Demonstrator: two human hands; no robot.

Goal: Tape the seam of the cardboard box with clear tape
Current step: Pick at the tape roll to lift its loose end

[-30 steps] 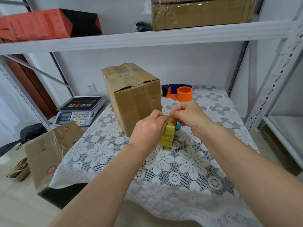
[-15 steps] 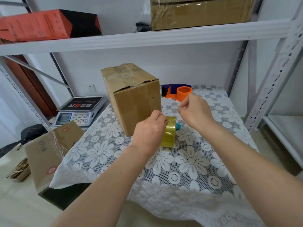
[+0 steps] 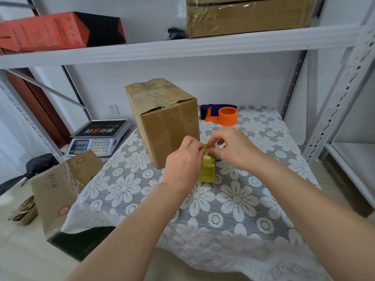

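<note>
1. Gripping the tape roll (image 3: 207, 169) from its left side with the left hand (image 3: 183, 163), fingers curled shut around it; roll held on edge just above the lace tablecloth (image 3: 223, 203), yellowish and see-through.
2. Pinching at the top of the roll with the right hand (image 3: 233, 151), thumb and forefinger pressed together on what looks like the loose end of the tape (too small and glossy to be sure of more).
3. Standing just behind the hands: the cardboard box (image 3: 164, 122), upright on the tablecloth, near the table's left-rear part. Top flaps closed, with the seam (image 3: 156, 96) running front to back; some shiny old tape already along it, and the near end of the flaps slightly lifted.
4. Resting behind and to the right of the box, apart from it: an orange and dark-blue tape dispenser (image 3: 221, 116).
5. Peeking out from under the right hand, close beside the roll: a small teal object (image 3: 218, 159), mostly hidden, kind not clear.
6. Sitting left of the table, lower down: a digital scale (image 3: 97, 138) with a keypad, and in front of it a second carton (image 3: 60, 187) leaning against the table edge.
7. Lying on the shelf (image 3: 182, 49) above: an orange and black box (image 3: 56, 31) at left, a wrapped brown carton (image 3: 247, 15) at right.
</note>
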